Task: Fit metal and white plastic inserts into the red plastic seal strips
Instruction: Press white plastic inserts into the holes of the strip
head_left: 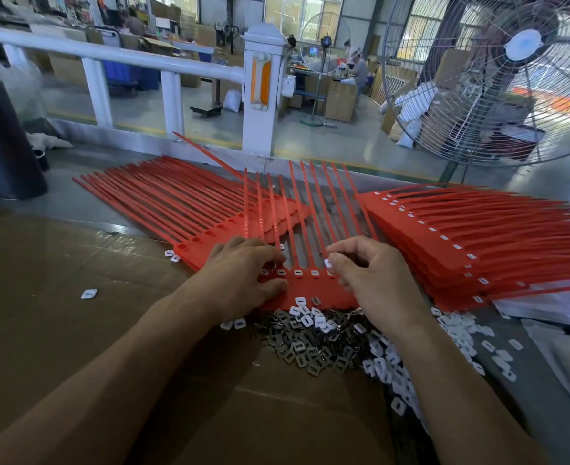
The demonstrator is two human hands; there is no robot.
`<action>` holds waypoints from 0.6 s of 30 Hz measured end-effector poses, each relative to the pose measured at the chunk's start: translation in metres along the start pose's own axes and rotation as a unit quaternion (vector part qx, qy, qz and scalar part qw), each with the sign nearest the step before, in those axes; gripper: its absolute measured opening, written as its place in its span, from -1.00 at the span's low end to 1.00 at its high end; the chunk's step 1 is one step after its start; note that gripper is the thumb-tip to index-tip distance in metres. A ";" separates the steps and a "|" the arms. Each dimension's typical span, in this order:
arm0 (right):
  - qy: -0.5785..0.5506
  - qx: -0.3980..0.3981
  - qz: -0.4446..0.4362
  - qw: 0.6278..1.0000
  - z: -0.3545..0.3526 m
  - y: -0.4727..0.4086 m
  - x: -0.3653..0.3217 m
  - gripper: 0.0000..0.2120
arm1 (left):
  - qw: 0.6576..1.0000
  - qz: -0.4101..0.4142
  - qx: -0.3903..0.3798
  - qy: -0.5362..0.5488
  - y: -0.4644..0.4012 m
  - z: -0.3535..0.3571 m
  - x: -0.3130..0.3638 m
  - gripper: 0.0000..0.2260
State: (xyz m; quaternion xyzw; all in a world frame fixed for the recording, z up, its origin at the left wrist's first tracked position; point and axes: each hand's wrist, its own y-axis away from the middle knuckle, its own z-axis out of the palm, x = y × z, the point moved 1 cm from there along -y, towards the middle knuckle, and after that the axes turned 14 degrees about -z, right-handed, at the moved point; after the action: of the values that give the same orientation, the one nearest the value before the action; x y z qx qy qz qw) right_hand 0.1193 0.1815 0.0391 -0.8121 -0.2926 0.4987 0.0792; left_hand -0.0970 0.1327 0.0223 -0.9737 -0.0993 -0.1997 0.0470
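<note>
A red seal strip set (313, 286) lies in front of me, its thin tails pointing away. Three of its sockets between my hands show white inserts. My left hand (243, 280) rests on the strip's left end, thumb pressed on its flat tab. My right hand (370, 276) hovers over the right end and pinches a white plastic insert (327, 263) at its fingertips. A heap of dark metal inserts (310, 347) and white plastic inserts (387, 360) lies just below the strip.
A fan of red strips with open sockets (162, 199) lies at the left, and a stack of strips with white inserts (461, 229) at the right. Brown cardboard (58, 297) covers the table. A big fan (498, 78) stands at the right, a white railing (263, 88) behind.
</note>
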 end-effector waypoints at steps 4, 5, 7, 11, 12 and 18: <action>-0.012 0.003 -0.008 1.000 0.001 0.000 -0.001 -0.86 | 1.000 0.003 0.002 -0.002 -0.001 0.000 0.000 -0.52; -0.013 0.002 -0.008 1.000 0.001 0.000 0.000 -0.85 | 1.000 0.003 0.002 -0.002 -0.001 0.000 0.000 -0.52; -0.017 0.002 -0.005 1.000 0.001 0.000 -0.001 -0.85 | 1.000 0.003 0.002 -0.002 -0.001 0.000 0.000 -0.52; -0.012 -0.006 0.000 1.000 0.004 0.000 -0.001 -0.84 | 1.000 0.001 0.001 0.000 -0.001 0.001 0.000 -0.52; -0.010 -0.006 0.000 1.000 0.005 0.000 -0.001 -0.84 | 1.000 0.001 0.001 -0.001 -0.001 0.001 0.000 -0.52; -0.001 0.021 0.020 1.000 -0.001 -0.002 0.007 -0.86 | 1.000 0.000 0.000 0.000 -0.002 0.001 0.000 -0.52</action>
State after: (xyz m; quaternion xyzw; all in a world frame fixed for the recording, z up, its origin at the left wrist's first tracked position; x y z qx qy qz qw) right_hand 0.1215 0.1870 0.0350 -0.8156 -0.2658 0.5067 0.0858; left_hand -0.0977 0.1346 0.0217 -0.9736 -0.0991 -0.2000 0.0471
